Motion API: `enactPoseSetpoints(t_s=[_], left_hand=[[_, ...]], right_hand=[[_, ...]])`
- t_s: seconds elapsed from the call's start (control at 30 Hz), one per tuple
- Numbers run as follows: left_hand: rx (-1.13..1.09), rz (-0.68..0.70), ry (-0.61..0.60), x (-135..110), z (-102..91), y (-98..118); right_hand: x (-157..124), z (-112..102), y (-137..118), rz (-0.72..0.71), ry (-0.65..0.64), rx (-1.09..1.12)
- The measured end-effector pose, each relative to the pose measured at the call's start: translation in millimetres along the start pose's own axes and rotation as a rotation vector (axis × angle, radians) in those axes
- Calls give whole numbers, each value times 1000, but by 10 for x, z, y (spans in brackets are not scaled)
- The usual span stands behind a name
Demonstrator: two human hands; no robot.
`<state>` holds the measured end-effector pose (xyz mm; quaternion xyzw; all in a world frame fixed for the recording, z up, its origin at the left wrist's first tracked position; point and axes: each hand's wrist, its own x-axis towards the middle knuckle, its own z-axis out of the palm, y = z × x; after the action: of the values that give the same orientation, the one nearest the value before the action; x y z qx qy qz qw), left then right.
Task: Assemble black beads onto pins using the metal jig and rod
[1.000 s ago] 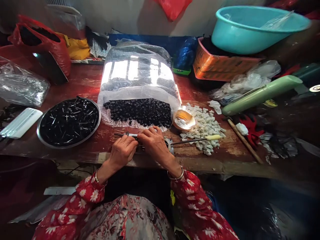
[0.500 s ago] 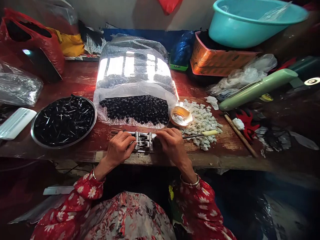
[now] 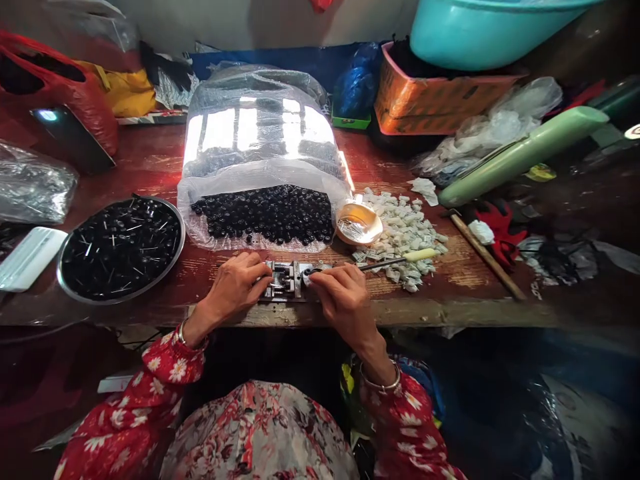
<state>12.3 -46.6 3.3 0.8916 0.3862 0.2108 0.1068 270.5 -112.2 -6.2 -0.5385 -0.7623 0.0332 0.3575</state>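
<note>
Left hand (image 3: pixel 239 283): fingers bent, thumb and forefinger at the 9 o'clock end of a metal jig (image 3: pixel 285 280); cannot tell if they grip. Right hand (image 3: pixel 346 293): fingertips bunched at its 3 o'clock end, grip likewise unclear. Jig lies near the table's front edge. From it: bag of black pieces (image 3: pixel 265 215), 12; bowl (image 3: pixel 371 233), 2; round tray (image 3: pixel 183 230), between 9 and 10.
</note>
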Motion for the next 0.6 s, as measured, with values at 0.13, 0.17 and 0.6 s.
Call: enactPoseSetpoints(t_s=[0.13, 0.17, 0.6], left_hand=[[-34, 39, -34, -36, -29, -19], [-26, 54, -51, -37, -36, -16], [83, 60, -38, 40, 30, -19]], right_hand=[[-13, 68, -47, -1, 8, 45], [-21, 89, -48, 4, 16, 53], [-190, 147, -74, 23, 73, 123]])
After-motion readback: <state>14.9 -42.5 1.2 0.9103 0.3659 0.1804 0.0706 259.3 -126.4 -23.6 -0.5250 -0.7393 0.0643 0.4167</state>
